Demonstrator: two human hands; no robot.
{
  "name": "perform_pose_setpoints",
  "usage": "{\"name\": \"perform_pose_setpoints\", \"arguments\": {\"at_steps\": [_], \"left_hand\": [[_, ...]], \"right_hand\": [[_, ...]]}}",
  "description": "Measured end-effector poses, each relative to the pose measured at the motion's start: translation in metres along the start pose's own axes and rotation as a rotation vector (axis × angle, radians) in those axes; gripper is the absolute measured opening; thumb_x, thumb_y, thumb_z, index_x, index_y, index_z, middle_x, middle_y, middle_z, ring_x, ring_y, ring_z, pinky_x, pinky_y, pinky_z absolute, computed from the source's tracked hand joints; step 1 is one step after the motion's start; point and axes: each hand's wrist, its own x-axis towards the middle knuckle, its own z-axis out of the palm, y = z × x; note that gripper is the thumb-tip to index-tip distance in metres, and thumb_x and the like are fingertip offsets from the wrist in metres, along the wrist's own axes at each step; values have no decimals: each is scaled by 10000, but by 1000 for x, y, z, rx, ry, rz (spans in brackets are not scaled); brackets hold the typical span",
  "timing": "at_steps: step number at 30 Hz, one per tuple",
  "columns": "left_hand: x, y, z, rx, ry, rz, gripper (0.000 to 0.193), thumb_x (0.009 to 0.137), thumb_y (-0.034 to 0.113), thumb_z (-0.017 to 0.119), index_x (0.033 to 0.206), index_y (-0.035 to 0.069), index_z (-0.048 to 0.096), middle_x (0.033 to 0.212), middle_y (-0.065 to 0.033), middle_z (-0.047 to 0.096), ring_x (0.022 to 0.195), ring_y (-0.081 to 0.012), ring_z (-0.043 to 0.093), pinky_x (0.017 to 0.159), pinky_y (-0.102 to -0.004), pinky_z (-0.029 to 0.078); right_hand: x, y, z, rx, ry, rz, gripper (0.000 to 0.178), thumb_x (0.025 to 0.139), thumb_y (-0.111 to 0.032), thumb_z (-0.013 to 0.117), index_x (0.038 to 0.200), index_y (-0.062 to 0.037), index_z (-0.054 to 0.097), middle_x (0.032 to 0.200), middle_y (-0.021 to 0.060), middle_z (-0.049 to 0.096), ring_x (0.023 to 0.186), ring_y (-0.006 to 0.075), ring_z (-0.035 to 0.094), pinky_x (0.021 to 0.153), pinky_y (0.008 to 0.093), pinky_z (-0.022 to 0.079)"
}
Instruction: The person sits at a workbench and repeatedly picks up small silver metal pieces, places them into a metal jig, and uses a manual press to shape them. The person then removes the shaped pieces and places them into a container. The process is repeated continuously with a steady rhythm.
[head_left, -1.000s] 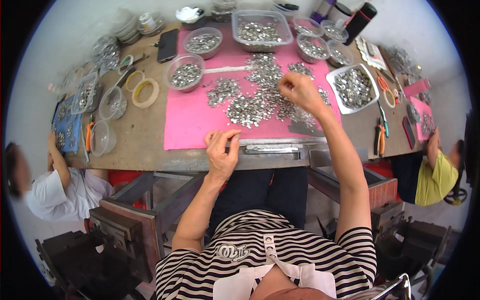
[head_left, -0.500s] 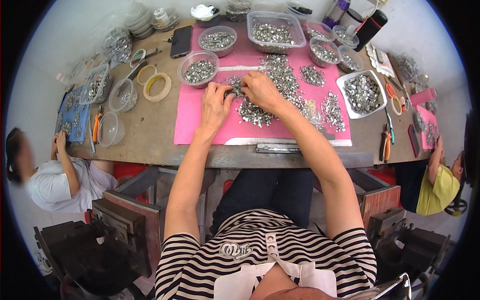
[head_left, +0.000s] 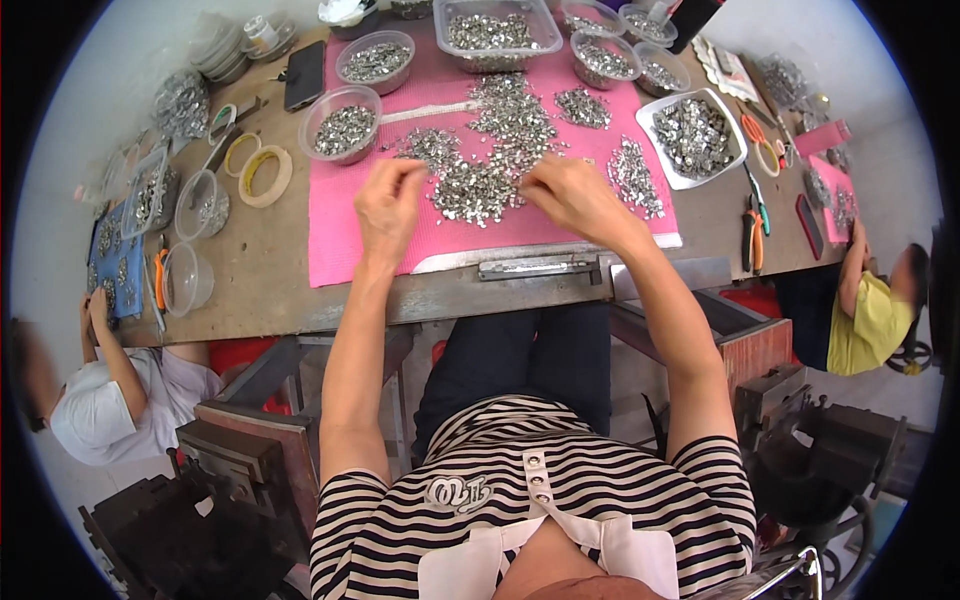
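Blue mat (head_left: 128, 305) at the left edge of the tabletop (head_left: 265, 265), small piles (head_left: 105, 238) there hard to make out; over the left half of the pink mat (head_left: 340, 225), left hand (head_left: 388, 210), fingertips curled inward, impossible to tell whether closed on anything; toward that mat's middle, heap of silvery metal pieces (head_left: 475, 195), right flank partly hidden by right hand (head_left: 577, 200), fingertips bunched, any grip likewise impossible to tell; at the right edge, filled white tray (head_left: 673, 180).

clock from view centre: black phone (head_left: 305, 76) at 11, beige tape roll (head_left: 286, 178) at 10, orange-handled pliers (head_left: 160, 282) at 9. black-and-orange pliers (head_left: 757, 243) between 2 and 3, co-worker in yellow top (head_left: 866, 325) at 3 o'clock.
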Motion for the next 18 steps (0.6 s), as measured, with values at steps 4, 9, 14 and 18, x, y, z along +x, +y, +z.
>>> {"name": "perform_pose_setpoints", "arguments": {"at_steps": [4,9,14,18], "left_hand": [[-22,47,36,-81,-402,88,109,890,24,729,998,16,743,964,-100,723,847,-207,684,758,-331,547],[-35,45,57,-12,-472,249,146,867,22,732,1012,14,732,956,-127,716,901,-274,682,797,-366,546],[-33,45,44,-47,-377,193,119,874,23,716,991,11,732,945,-126,709,901,-307,663,818,-401,538],[-35,45,27,13,-331,77,106,873,50,729,974,24,739,913,-95,700,865,-284,647,787,-395,506]], "right_hand": [[-50,0,10,-49,34,27,95,884,-110,716,927,-26,712,846,139,651,806,348,657,726,462,503],[-60,2,20,-122,159,1,93,877,-114,728,943,-52,708,837,105,619,818,316,636,749,431,477],[-66,6,21,-216,171,-16,95,874,-101,733,947,-46,707,851,104,616,817,306,624,755,424,470],[-66,3,16,-215,171,9,92,867,-102,737,922,-42,694,847,99,611,824,299,620,759,422,464]]}}
